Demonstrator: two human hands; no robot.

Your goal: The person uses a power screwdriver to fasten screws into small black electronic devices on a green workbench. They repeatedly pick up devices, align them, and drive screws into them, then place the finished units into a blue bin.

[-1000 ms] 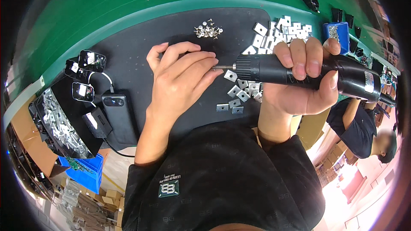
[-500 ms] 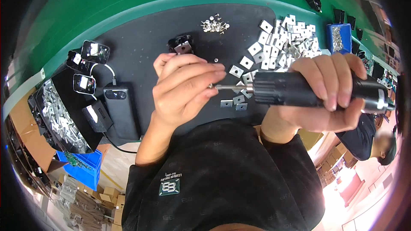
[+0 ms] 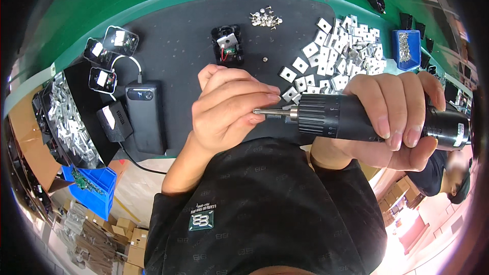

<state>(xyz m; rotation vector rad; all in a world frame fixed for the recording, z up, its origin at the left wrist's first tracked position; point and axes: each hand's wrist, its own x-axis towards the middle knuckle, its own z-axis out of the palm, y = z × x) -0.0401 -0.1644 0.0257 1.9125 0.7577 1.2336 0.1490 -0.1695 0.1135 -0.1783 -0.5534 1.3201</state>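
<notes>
My right hand (image 3: pixel 395 117) is wrapped round a black electric screwdriver (image 3: pixel 331 117), held level with its metal bit (image 3: pixel 275 113) pointing left. The fingers of my left hand (image 3: pixel 226 104) are bent and pinched together at the bit's tip; whatever small thing lies between them is hidden. Beyond my left hand, a small black housing (image 3: pixel 227 57) lies on the dark mat, with a silver square plate (image 3: pixel 227 40), a green board and red wires inside. One loose screw (image 3: pixel 265 59) lies to its right, and a heap of screws (image 3: pixel 265 18) farther back.
Many silver square plates (image 3: pixel 338 51) are spread at the right, beside a blue bin (image 3: pixel 406 48) of small metal parts. At the left stand a power bank (image 3: pixel 144 117) with a white cable, several small devices (image 3: pixel 121 40) and a black box of metal pieces (image 3: pixel 71 122). Another person (image 3: pixel 440 175) is at far right.
The view has shifted slightly, and the black housing is now less covered by my left hand. The screwdriver has moved a little nearer my left fingers, its bit tip now against them.
</notes>
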